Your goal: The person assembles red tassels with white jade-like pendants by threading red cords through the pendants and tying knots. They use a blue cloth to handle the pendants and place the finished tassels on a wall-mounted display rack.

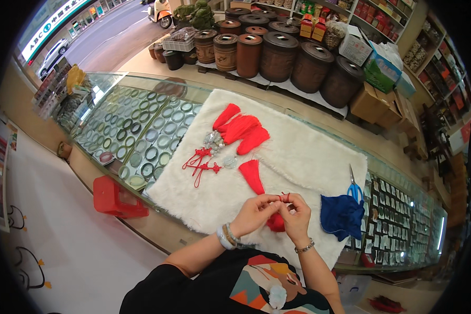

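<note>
We see a shaggy, matt white fur cloth (309, 157) over the glossy glass bench (141, 99), silky red thread tassels (240, 131), a soft matt blue cloth pouch (341, 214), and shiny metal scissor blades (351, 175).

Jewellery shop, glass display counter (141, 91) of bangles (141, 137), stocked shelves (382, 18), street outside

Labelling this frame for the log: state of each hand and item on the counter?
left hand: closed, pinching red cord
right hand: closed on red cord
red cord: held between both hands
red tassel: lying flat on white fur mat
pile of red tassels: loose, untouched
scissors: lying flat; open or shut cannot tell
blue cloth: crumpled, on mat edge
</note>
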`<state>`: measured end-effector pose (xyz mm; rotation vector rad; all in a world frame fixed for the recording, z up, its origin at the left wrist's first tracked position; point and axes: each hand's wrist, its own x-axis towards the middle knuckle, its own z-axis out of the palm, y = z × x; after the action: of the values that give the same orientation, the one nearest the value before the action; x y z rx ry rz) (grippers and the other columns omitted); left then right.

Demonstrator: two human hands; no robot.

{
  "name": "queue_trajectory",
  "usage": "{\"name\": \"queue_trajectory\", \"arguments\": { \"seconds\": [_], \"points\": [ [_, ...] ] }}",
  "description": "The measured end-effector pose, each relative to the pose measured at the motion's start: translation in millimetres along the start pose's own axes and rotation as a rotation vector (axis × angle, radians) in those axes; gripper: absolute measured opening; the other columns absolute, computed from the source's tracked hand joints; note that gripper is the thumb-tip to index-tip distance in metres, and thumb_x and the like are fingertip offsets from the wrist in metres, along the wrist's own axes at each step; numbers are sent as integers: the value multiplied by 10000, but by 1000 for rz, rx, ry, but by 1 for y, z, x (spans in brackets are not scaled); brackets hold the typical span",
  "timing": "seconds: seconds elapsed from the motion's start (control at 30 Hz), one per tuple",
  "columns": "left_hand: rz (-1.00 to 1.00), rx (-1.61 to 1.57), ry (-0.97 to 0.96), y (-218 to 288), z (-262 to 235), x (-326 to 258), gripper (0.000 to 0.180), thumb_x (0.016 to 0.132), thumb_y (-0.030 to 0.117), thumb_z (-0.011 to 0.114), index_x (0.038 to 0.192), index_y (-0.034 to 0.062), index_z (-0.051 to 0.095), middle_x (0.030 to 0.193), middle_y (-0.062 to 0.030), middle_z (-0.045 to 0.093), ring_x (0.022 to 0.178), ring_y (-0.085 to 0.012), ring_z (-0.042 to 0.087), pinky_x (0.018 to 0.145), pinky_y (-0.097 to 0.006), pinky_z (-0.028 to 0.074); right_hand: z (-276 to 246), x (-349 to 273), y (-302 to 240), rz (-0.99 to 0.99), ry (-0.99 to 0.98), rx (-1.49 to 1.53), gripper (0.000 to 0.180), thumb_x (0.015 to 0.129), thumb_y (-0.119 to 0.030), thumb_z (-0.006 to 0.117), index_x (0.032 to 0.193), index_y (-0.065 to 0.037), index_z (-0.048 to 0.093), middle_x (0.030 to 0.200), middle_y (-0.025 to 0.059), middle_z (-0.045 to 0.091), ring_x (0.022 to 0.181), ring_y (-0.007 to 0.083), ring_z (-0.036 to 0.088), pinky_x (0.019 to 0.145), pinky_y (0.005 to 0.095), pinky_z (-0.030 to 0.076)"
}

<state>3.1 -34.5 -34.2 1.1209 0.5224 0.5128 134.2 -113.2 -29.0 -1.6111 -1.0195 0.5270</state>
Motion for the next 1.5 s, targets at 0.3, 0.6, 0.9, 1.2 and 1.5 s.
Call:
{"name": "queue_trajectory", "arguments": {
  "seconds": [0.3,0.6,0.9,1.2,1.5],
  "points": [
    [-211,53,-147,4,-36,5,331,982,290,535,1157,30,642,946,-34,687,813,-83,648,695,-214,506,0,4,18,293,-219,274,89,855,-47,665,899,29,676,869,48,644,671,75,580,592,211,465],
    [173,908,252,1,-126,27,296,838,80,673,1128,26,655,919,-95,700,775,-140,660,686,-271,529,-19,0,25,402,-274,439,116,881,-74,603,884,31,653,847,43,643,719,81,531,679,228,440],
    [102,1436,624,0,-242,12,104,736,15,619,811,39,687,859,-139,604,830,-314,606,744,-417,493,-40,-4,16,506,-353,977,208,890,-121,510,951,41,627,830,97,642,735,159,571,717,260,467],
    [298,868,465,46,-169,-2,82,765,49,686,804,1,632,787,-57,626,677,-133,598,611,-253,480,-43,-10,9,475,-480,1233,344,922,-146,545,1234,-7,587,909,94,651,617,129,524,565,248,415],
    [271,776,-60,69,-32,-24,103,841,67,655,930,20,633,802,-106,651,654,-195,634,608,-286,508,-12,-8,-36,279,-490,646,414,862,68,576,1273,34,544,1172,72,627,811,38,568,707,197,477]
  ]
}}
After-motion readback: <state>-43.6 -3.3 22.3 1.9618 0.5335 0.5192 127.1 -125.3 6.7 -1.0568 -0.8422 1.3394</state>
